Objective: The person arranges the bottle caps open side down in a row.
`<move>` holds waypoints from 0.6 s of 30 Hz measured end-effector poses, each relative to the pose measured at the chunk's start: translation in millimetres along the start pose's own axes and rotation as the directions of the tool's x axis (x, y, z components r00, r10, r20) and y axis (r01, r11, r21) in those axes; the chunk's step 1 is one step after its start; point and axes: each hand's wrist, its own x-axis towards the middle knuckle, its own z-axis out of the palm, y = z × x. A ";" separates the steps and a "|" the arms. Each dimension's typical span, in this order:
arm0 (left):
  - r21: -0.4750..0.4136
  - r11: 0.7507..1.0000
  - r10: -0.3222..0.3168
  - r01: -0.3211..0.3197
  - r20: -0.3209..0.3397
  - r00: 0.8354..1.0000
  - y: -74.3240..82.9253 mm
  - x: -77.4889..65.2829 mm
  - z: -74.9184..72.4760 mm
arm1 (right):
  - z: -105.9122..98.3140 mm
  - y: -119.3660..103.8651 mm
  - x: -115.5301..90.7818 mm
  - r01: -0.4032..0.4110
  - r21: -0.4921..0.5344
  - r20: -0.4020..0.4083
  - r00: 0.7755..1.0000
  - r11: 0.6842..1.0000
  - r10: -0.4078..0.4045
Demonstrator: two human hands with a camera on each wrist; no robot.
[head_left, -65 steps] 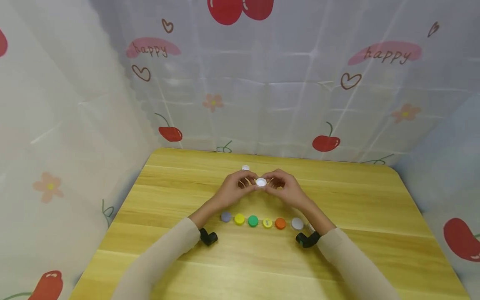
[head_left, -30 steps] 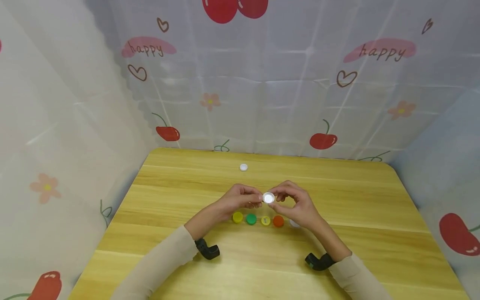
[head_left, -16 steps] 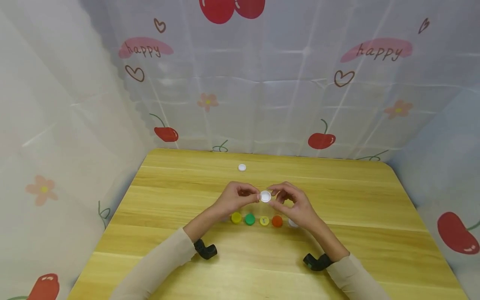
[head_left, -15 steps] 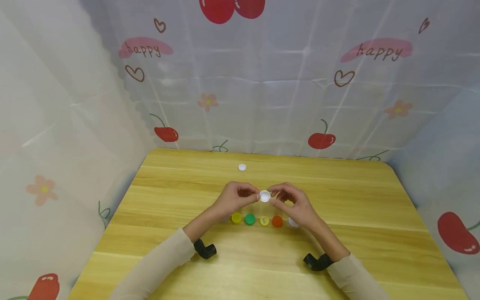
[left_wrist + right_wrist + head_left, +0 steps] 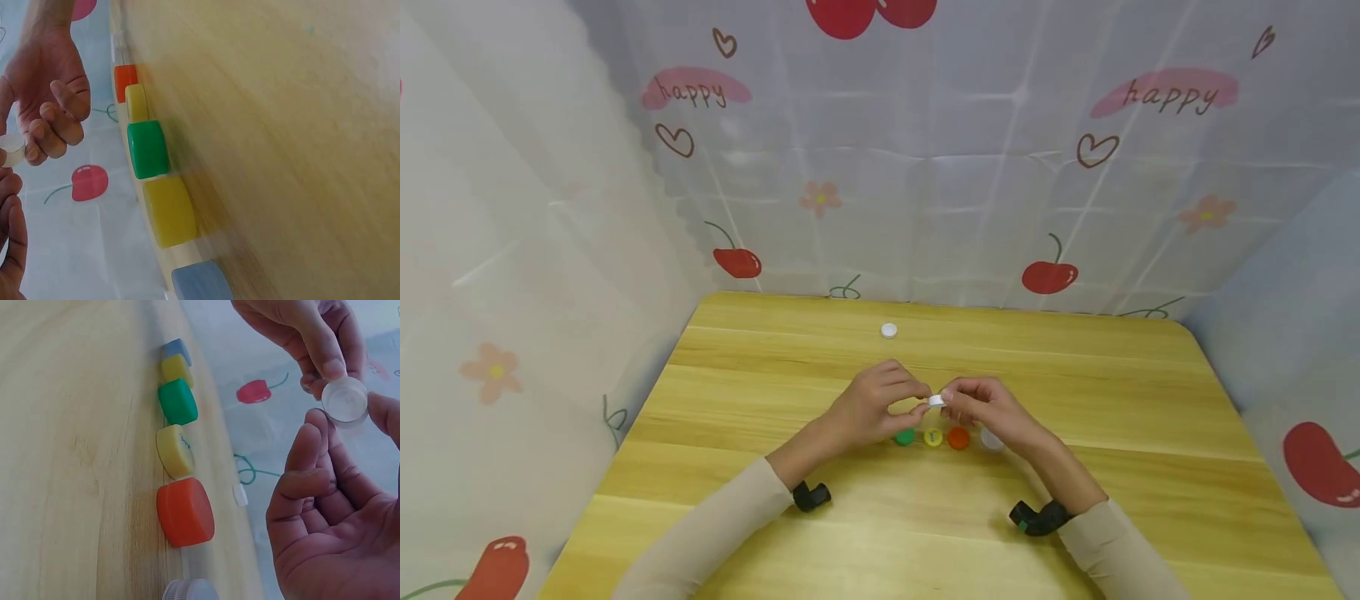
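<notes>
A white bottle cap is held above the table between both hands. My left hand pinches its left edge with thumb and fingertips, and my right hand pinches the opposite side. From the head it appears nearly edge-on; the right wrist view shows the round face of the cap. Below the hands runs a row of caps: green, pale yellow with a printed mark, orange and whitish. The yellow cap and blue-grey cap show in the left wrist view; from the head, the left hand hides them.
Another white cap lies by itself near the back of the wooden table. A printed curtain stands behind the table's far edge and along both sides. Black wrist mounts sit on the forearms.
Both hands came nearer, away from the table's back, with the white cap. Since half a second ago the cap has been turned from face-up to nearly edge-on, and the fingers have shifted around it.
</notes>
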 end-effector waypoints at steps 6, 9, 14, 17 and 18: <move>-0.002 1.000 -0.007 0.007 0.000 1.000 3.0 0.9 1.2 | 0.1 0.4 -0.7 0.014 0.003 -0.007 1.000 1.000 -0.014; -0.059 0.996 -0.070 0.072 0.030 0.997 5.0 1.6 1.8 | 0.6 -0.2 -3.2 0.020 -0.053 -0.062 0.998 0.998 -0.023; -0.276 0.895 -0.317 0.352 0.163 0.934 8.0 1.8 5.0 | 1.7 -0.3 -10.5 0.085 -0.212 -0.207 0.970 0.974 -0.129; -0.339 0.833 -0.392 0.438 0.199 0.898 8.6 3.3 7.8 | 1.5 0.1 -14.8 0.165 -0.301 -0.244 0.939 0.939 -0.243; -0.342 0.829 -0.396 0.443 0.200 0.896 9.1 4.4 8.4 | 1.0 0.4 -16.1 0.188 -0.325 -0.247 0.929 0.927 -0.275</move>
